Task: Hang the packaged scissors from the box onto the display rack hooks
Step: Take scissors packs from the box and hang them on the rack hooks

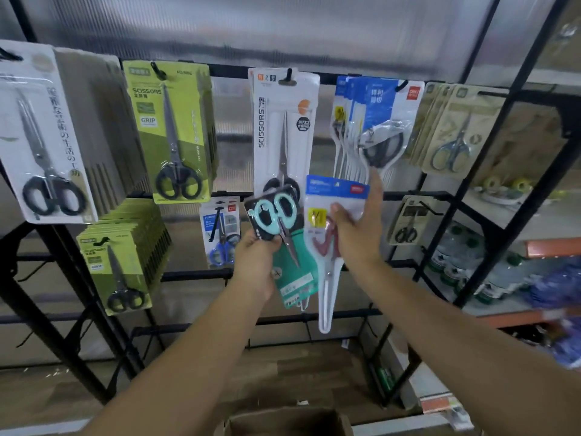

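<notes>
My left hand (256, 256) gripped a teal scissors pack (283, 243), tips down. My right hand (355, 228) pinched the red-handled scissors pack (327, 247), long axis vertical; its matching blue hook stack (377, 121) hung up-right, probably nearest that hand.

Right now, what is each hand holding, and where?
Left hand grips the teal scissors pack at mid-body. Right hand pinches the red-handled scissors pack just below its blue header.

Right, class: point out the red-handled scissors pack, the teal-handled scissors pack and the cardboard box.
Red-handled scissors pack (327, 278), head view, clear blister over blades.
Teal-handled scissors pack (276, 212), head view, teal handle loops.
Cardboard box (283, 421), head view, upper rim.
</notes>
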